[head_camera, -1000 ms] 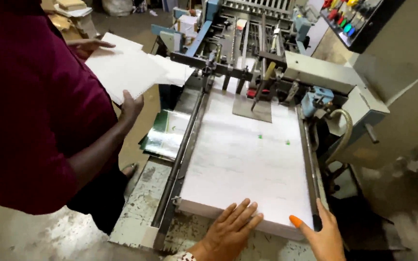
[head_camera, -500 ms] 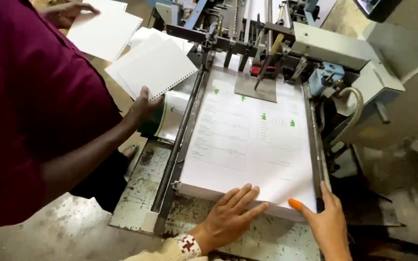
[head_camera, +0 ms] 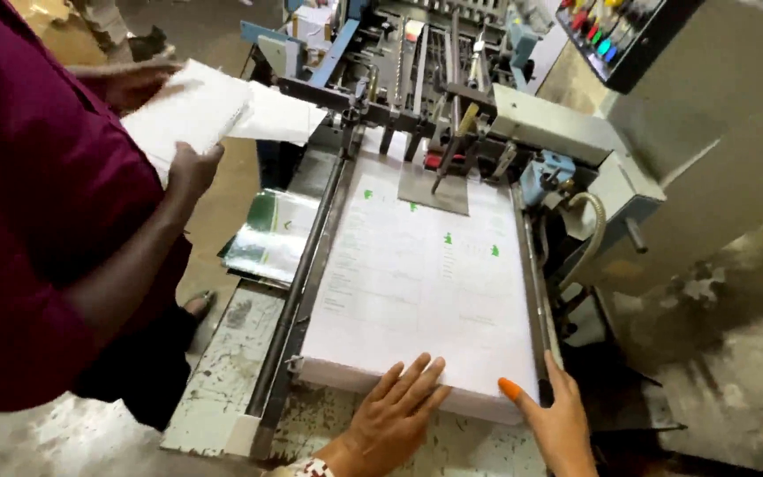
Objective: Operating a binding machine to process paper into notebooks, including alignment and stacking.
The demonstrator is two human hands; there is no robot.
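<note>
The person's left hand (head_camera: 392,415) lay flat, fingers spread and gripping nothing, its fingertips resting on the near edge of the paper stack (head_camera: 426,283) that sat on the feed table (head_camera: 222,389) of the machine. Just beside it on the same near edge, the right hand (head_camera: 556,422) was pressed against the stack's near right corner, the thumb with its orange nail lying on the top sheet and the fingers running up along the side rail (head_camera: 536,291); it was open against the paper rather than closed around it.

Away from the two hands the white printed sheets stretched to the feeder head (head_camera: 439,132), where a grey metal plate (head_camera: 434,187) sat on the far edge of the stack. The round guide bar (head_camera: 306,265) bounded the stack to the left of the left hand, touching or very close to the paper's side. Between the two hands a short stretch of the near edge stayed uncovered. Below the wrists the chipped, paint-worn table surface was bare.

Well to the left of the left hand stood a co-worker in a maroon shirt (head_camera: 37,203), whose hand (head_camera: 189,170) held a sheaf of white sheets (head_camera: 196,110) above the floor, apart from the machine. A glossy green printed sheet (head_camera: 271,234) lay just outside the guide bar. Past the right hand, beyond the rail, grey machine housing (head_camera: 708,159) closed that side off.
</note>
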